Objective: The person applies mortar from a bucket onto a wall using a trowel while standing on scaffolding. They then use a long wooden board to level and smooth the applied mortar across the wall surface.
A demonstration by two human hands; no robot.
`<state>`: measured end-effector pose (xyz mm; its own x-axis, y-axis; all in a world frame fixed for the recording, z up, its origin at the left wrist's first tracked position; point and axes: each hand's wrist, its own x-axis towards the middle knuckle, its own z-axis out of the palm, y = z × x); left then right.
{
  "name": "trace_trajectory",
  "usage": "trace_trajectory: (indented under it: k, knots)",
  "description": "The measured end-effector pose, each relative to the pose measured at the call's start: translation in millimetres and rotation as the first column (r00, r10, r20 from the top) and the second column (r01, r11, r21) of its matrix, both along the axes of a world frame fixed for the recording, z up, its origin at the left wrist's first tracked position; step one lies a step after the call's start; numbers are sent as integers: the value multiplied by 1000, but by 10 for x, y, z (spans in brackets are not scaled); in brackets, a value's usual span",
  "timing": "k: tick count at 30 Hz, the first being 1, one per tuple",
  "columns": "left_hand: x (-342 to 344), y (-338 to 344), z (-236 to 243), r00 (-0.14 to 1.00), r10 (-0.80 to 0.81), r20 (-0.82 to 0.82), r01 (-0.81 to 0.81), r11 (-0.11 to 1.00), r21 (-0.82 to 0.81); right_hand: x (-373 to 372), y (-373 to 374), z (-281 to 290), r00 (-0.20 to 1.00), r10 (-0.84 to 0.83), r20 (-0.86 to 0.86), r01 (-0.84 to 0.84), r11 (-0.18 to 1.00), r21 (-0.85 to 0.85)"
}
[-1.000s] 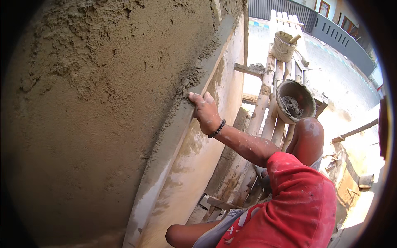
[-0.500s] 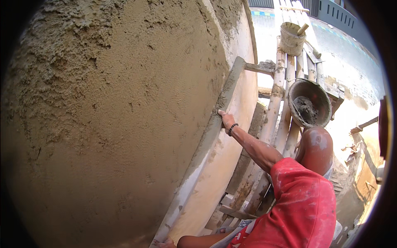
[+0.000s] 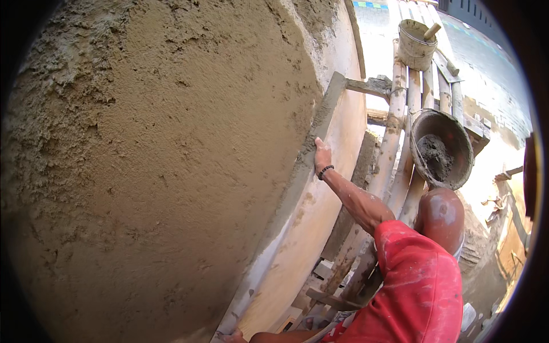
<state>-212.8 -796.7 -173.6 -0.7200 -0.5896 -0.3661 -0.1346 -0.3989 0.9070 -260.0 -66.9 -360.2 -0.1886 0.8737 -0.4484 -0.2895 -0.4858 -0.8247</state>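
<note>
A long straightedge board (image 3: 327, 108), smeared with mortar, lies aslant along the edge of a freshly plastered wall (image 3: 189, 171). My right hand (image 3: 322, 158), with a dark bead bracelet at its wrist, is closed round the upper part of the board, its thumb toward the plaster. At the bottom rim of the picture my left hand (image 3: 233, 337) grips the board's lower end; part of that hand is cut off. Wet plaster reaches up to the board. Beyond it runs a paler, smooth strip of wall (image 3: 303, 228).
Bamboo poles (image 3: 394, 126) form a platform to the right. On it stand a black bowl (image 3: 442, 150) with grey mortar and a pale bucket (image 3: 417, 46) with a handle sticking out. My bent knee (image 3: 443, 212) is close to the bowl. A short bracket-like piece (image 3: 372, 87) juts out by the board's top.
The whole scene has shifted slightly up and right in view. Both hands keep their hold on the straightedge board, which lies at nearly the same slant.
</note>
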Motion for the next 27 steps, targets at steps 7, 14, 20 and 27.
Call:
trace_trajectory:
  k: [7,14,20,27]
  knots:
    - [295,-256,2,996,-92,-3,90,971,-221,-131,279,522,995,50,87,-51,999,5]
    - [133,426,33,987,149,58,-160,946,281,-9,833,677,1000,17,-3,-16,1000,9]
    - [131,402,-1,985,163,54,-172,936,308,88,563,1106,979,19,-203,-20,1000,-3]
    - [6,-425,-314,978,207,-13,-201,962,184,71,92,420,1000,-24,-18,25,998,64]
